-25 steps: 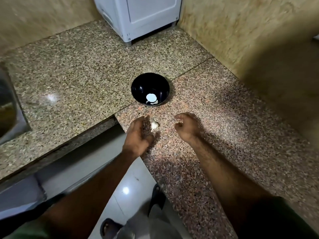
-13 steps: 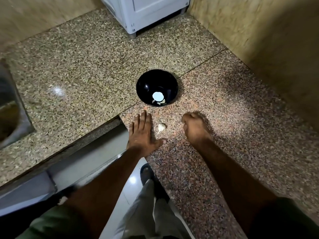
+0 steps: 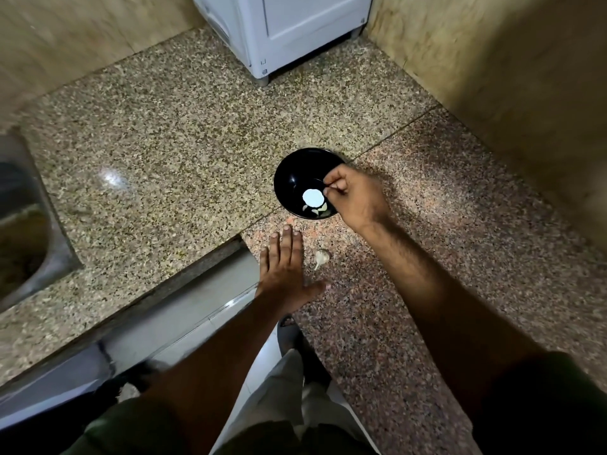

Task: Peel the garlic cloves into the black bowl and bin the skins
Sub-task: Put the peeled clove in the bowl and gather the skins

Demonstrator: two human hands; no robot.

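The black bowl (image 3: pixel 292 174) stands on the granite counter, with a few pale peeled cloves (image 3: pixel 316 210) at its bottom beside a bright round light reflection. My right hand (image 3: pixel 353 197) hovers over the bowl's right rim, its fingers curled and the fingertips pinching a small pale garlic clove. My left hand (image 3: pixel 284 274) lies flat on the counter's front corner with straight fingers and holds nothing. One unpeeled garlic clove (image 3: pixel 321 257) lies on the counter just right of my left hand, apart from it.
A white appliance (image 3: pixel 295 31) stands at the back against the beige wall (image 3: pixel 492 77). A steel sink (image 3: pixel 23 231) is set in the counter at far left. The counter has an inner corner cut-out below my left hand, with the floor and my legs beneath.
My right hand has moved from the counter up and forward over the bowl. The left hand stays flat beside the clove. The camera has tilted.
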